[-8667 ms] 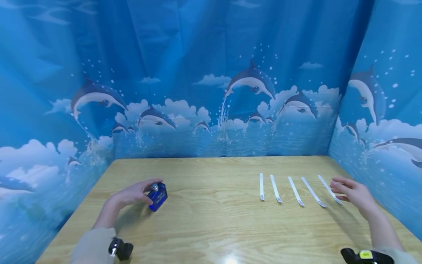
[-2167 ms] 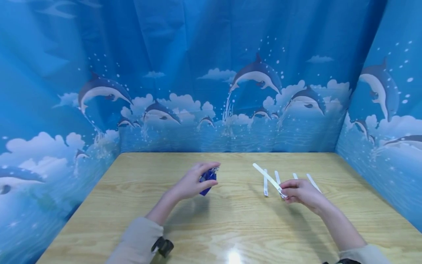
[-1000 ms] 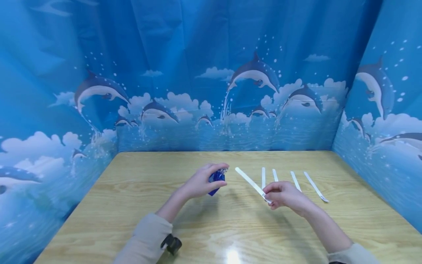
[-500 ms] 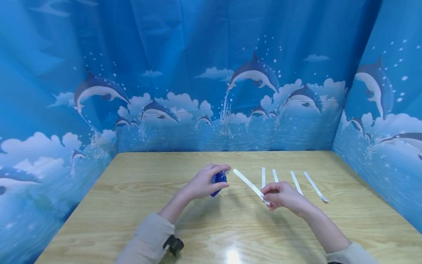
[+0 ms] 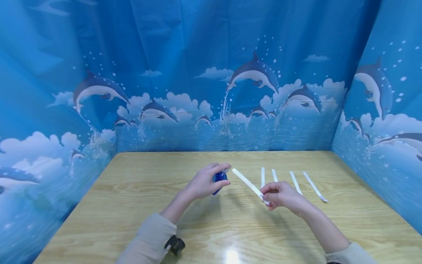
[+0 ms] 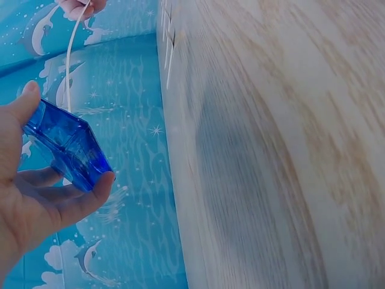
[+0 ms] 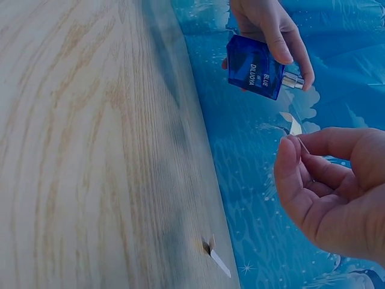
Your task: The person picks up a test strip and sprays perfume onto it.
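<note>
At ten o'clock from the right hand (image 5: 282,197), pinching a white paper strip (image 5: 247,182), the left hand (image 5: 205,182) gripped an angular blue glass bottle (image 7: 248,66) (seemingly aligning; next needed steadiness).

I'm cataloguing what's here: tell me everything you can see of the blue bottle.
The blue bottle looks like see-through glass with angular edges, pale lettering including "BLUE" on one face, and a silver-coloured top. The left hand grips its body, one finger at the top. It is held tilted above the table; the tip of a white strip is near its top, seemingly apart. Any liquid inside can't be made out.
</note>
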The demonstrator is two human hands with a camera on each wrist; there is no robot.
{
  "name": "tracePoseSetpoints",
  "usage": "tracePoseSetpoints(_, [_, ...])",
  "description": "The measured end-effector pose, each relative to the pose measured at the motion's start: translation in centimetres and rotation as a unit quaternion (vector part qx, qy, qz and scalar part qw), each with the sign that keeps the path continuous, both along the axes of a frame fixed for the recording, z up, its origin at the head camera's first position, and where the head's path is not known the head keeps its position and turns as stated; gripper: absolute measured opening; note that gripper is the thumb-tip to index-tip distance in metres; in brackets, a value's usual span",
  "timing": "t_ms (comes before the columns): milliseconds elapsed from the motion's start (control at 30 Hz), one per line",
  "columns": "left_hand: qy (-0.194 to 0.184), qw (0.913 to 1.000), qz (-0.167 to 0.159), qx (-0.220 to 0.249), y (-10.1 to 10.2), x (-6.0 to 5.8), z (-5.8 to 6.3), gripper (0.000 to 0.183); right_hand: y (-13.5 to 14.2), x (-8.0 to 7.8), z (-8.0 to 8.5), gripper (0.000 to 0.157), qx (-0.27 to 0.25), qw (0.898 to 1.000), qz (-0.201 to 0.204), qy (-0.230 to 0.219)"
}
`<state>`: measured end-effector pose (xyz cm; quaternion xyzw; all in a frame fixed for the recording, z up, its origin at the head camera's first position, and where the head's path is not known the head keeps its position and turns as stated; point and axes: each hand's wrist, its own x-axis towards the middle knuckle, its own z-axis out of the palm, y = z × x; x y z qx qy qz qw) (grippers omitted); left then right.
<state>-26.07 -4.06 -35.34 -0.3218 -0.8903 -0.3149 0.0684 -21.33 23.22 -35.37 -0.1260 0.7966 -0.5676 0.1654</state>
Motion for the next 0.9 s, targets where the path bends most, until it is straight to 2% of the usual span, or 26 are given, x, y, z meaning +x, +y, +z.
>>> tracePoseSetpoints(500, [0.034,0.9993,-0.007,-0.012,0.26,0.02,0.06,0.045,-0.08,0.01,0.22,0.026,0.014,1.000,0.007,0.014])
tracePoseSetpoints(900, [0.013,0.9997,0.013,-0.012,0.02,0.16,0.50,0.048,0.22,0.11,0.30,0.021,0.026,1.000,0.003,0.014])
